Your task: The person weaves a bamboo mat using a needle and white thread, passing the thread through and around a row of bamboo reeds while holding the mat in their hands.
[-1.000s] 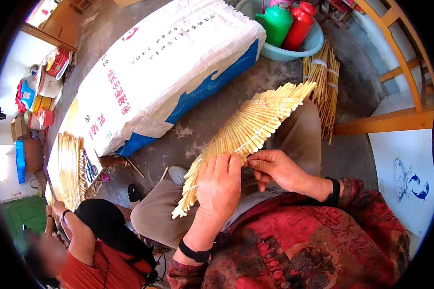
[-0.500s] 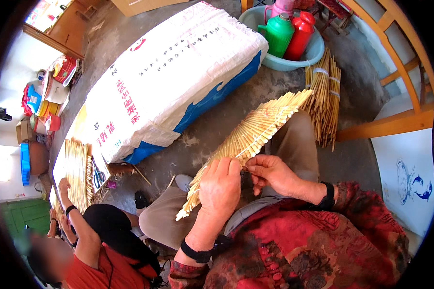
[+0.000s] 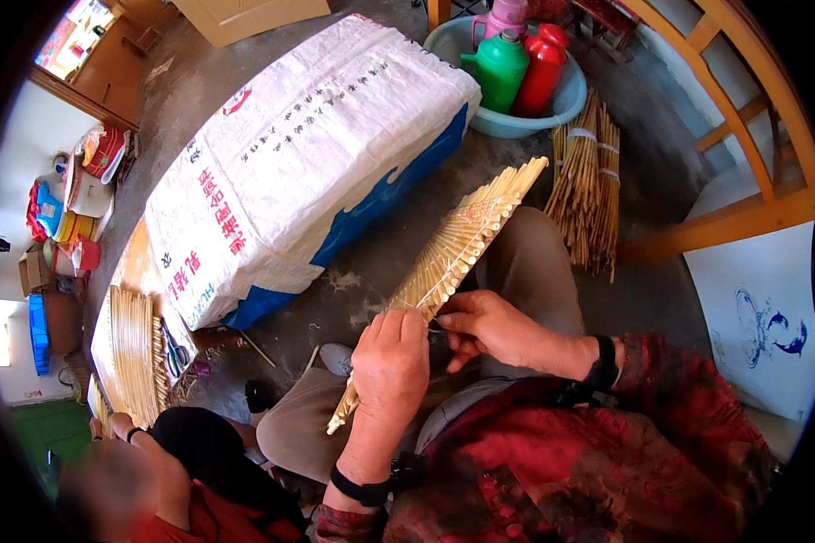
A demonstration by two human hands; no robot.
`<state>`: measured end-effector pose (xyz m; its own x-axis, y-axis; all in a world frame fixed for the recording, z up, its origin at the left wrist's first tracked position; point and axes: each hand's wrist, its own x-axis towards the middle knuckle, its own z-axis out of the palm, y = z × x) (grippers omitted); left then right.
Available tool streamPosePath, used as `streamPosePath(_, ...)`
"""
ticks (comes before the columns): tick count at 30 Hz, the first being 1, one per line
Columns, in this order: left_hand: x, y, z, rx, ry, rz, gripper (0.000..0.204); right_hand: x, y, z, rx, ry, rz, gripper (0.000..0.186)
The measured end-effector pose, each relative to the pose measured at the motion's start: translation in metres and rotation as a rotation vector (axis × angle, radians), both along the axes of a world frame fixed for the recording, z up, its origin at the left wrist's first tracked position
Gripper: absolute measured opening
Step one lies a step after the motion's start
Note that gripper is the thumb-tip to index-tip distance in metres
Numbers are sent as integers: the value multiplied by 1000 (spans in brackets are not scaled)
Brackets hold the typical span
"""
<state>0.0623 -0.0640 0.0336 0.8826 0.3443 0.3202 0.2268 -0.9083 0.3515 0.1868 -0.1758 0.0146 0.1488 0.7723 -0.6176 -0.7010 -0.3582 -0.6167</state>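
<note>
A narrow mat of pale yellow reed-like stalks (image 3: 462, 244), bound side by side, slants up and away to the right above my lap. My left hand (image 3: 391, 357) is closed around its near part, knuckles up, and a short end sticks out below the fist. Close to the mat's right edge, my right hand (image 3: 493, 333) has thumb and forefinger pinched together. A thin thread (image 3: 436, 327) shows between the pinch and the mat's edge. The curled fingers hide how the thread is held.
A large block covered by a white and blue woven sack (image 3: 308, 154) stands ahead. Beyond it, a basin (image 3: 570, 98) holds green and red flasks. Tied stalk bundles (image 3: 584, 195) lie near a wooden frame (image 3: 733, 231). At left, a co-worker's hand (image 3: 122, 423) is beside a stalk mat (image 3: 131, 339) and scissors (image 3: 174, 353).
The mat has turned to show more of its edge, and its far end has swung left in view. My hands keep their hold. The co-worker's raised arm has come down.
</note>
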Motion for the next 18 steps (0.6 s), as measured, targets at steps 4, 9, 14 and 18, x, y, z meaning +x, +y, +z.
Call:
streamPosePath(4, 3, -7, -1, -11, -22, -16, 12, 2, 1, 6, -29, 60, -47, 17)
streamPosePath(9, 0, -7, 1, -32, 20, 50, 22, 0, 18, 9, -84, 201, -127, 16)
streamPosePath(14, 0, -4, -3, 33, -7, 8, 18, 4, 8, -3, 2, 246, -142, 20)
streamPosePath(18, -23, 6, 1, 69, 34, 23, 23, 12, -11, 16, 5, -266, 206, 25)
